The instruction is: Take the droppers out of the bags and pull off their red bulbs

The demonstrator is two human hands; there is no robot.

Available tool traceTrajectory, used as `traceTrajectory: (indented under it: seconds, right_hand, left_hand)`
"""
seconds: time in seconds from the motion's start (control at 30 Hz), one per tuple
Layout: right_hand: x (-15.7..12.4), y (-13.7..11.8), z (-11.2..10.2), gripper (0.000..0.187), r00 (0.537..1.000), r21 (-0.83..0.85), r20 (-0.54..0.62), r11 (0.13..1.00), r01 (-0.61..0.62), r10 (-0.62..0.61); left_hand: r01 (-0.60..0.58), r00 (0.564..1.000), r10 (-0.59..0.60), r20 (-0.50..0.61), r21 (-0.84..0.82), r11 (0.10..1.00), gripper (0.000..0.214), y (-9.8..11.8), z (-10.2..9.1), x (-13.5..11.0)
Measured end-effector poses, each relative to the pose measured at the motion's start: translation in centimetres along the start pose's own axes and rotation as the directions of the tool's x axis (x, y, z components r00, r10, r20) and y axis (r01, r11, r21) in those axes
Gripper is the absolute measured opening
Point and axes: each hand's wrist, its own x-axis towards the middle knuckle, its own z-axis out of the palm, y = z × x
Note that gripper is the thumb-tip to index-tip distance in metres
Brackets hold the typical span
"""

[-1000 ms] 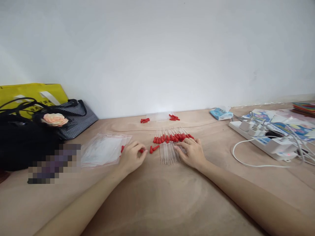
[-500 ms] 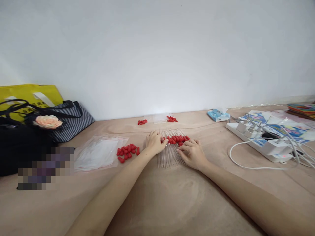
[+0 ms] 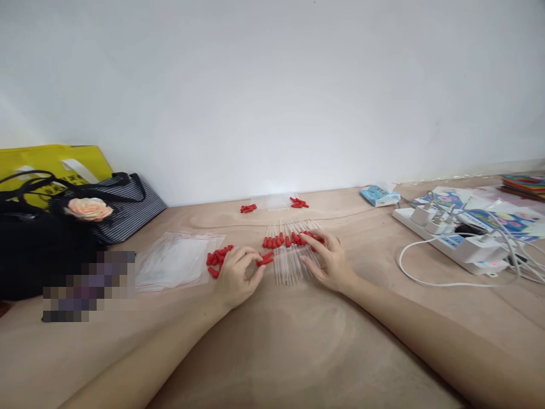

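Observation:
A row of thin clear glass droppers with red rubber bulbs (image 3: pixel 276 241) lies across the middle of the table, bulbs bunched at the centre and tubes (image 3: pixel 290 270) pointing toward and away from me. My left hand (image 3: pixel 242 274) is just left of the row, fingers curled, with a couple of red bulbs (image 3: pixel 265 259) at its fingertips; its exact hold on them is partly hidden. Spread over the right end of the row, my right hand (image 3: pixel 332 260) rests its index finger on the bulbs, thumb apart near the tubes. A loose pile of red bulbs (image 3: pixel 216 257) is partly covered by my left hand.
Clear plastic zip bags (image 3: pixel 172 264) lie at left, beside dark and striped bags (image 3: pixel 128 207). More red-bulbed droppers (image 3: pixel 299 203) are near the wall. A tissue pack (image 3: pixel 378 195) and a power strip (image 3: pixel 457 244) with white cables are on the right.
My left hand has moved left and toward me, off the row's left end, uncovering bulbs there. My right hand's fingers have spread out over the bulbs. The view has shifted slightly.

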Motion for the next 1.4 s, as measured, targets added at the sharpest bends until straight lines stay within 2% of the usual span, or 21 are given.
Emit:
traceTrajectory:
  seconds: [0.1,0.2,0.47,0.63,0.77,1.07,1.4]
  right_hand:
    - [0.2,-1.1,0.2,0.038,0.983,-0.027,0.121,0.99,0.14,-0.135]
    - [0.3,-1.8,0.5,0.026,0.966,0.008,0.158,0.978,0.208,-0.206]
    - [0.0,-1.9,1.1,0.017,0.957,0.059,0.136,0.966,0.252,-0.258]
    - [0.0,-2.5,1.0,0.014,0.945,0.058,0.046,0.945,0.321,-0.323]
    - [0.2,-2.8,0.9,0.015,0.921,0.045,0.007,0.92,0.388,-0.389]
    - [0.1,-2.7,1.5,0.019,0.93,0.043,0.139,0.94,0.338,-0.341]
    - [0.1,-2.5,0.8,0.019,0.907,0.005,0.06,0.909,0.417,-0.417]
  left_hand:
    - [-0.104,0.995,0.104,-0.003,0.01,0.994,0.005,0.1,-0.3,-1.3]
    - [-0.153,0.988,0.153,-0.009,-0.01,0.988,0.004,0.3,0.1,-1.4]
    - [-0.172,0.983,0.175,0.053,-0.06,0.983,0.007,0.6,0.2,-1.2]
    - [-0.19,0.967,0.201,0.159,-0.079,0.979,0.029,0.5,0.6,-1.2]
    - [-0.223,0.952,0.239,0.193,-0.102,0.97,0.023,0.2,1.4,-1.3]
    - [-0.315,0.937,0.324,0.132,-0.088,0.945,0.022,0.4,1.4,-1.2]
    - [-0.352,0.93,0.349,0.113,0.013,0.936,0.017,0.7,0.9,-1.2]
